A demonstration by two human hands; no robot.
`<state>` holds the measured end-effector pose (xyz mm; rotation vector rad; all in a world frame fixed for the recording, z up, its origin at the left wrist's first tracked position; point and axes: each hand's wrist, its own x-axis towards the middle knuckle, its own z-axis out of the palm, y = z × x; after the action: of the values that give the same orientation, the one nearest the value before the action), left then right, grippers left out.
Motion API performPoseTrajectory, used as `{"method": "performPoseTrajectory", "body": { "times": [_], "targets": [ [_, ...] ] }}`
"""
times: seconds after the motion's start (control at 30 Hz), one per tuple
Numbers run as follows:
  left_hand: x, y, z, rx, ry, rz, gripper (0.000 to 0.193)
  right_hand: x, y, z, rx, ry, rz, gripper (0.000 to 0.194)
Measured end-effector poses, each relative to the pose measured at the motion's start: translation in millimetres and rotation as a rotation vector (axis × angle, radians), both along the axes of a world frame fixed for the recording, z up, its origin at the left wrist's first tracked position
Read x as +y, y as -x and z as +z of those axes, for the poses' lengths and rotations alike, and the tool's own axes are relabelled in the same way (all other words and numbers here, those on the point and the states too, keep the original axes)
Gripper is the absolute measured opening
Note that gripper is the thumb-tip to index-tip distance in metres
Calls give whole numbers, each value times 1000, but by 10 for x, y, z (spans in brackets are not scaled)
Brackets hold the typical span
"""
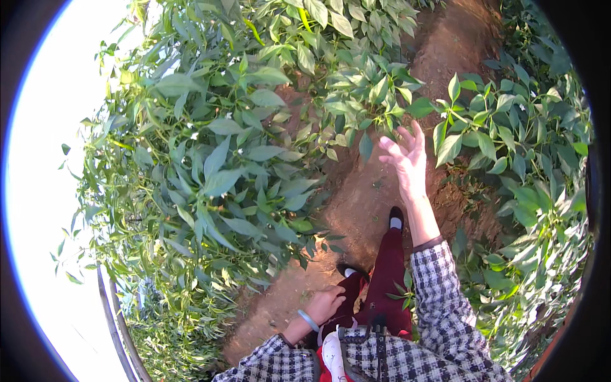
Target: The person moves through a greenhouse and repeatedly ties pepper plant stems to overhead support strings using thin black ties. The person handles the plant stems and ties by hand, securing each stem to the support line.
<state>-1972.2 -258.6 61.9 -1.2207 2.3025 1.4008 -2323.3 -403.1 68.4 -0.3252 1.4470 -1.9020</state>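
Note:
My right hand (pixel 409 164) reaches forward over the dirt path with its fingers apart and bent, and nothing in it. Just beyond its fingertips are the leaves of a pepper plant (pixel 382 95). A leafy pepper branch (pixel 477 124) with a small white flower leans in from the right, close beside the hand. My left hand (pixel 325 304), with a pale bangle (pixel 308 320) on its wrist, is low in front of my thigh. Its fingers are curled, and whether anything is inside them is hidden. Slender green chili peppers (pixel 254 32) hang among the leaves at the upper left.
Dense pepper plants (pixel 224 176) line the left side, and more plants (pixel 539 191) stand on the right. Between them runs a reddish-brown soil path (pixel 355 196), where my feet in dark shoes (pixel 395 216) stand. Dark curved poles (pixel 112 324) rise at the lower left.

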Motion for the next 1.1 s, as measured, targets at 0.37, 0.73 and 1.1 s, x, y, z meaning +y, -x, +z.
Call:
{"method": "performPoseTrajectory", "body": {
  "times": [0.37,0.73,1.1],
  "targets": [
    [-906,1584,20,77,57,140,24,-665,199,493,232,15,319,18],
    [-1650,2075,63,63,23,88,25,-1297,1203,666,752,-277,448,56],
    [-2476,2345,-291,47,142,120,23,-3310,3332,262,900,-301,-83,49]
  ]
}}
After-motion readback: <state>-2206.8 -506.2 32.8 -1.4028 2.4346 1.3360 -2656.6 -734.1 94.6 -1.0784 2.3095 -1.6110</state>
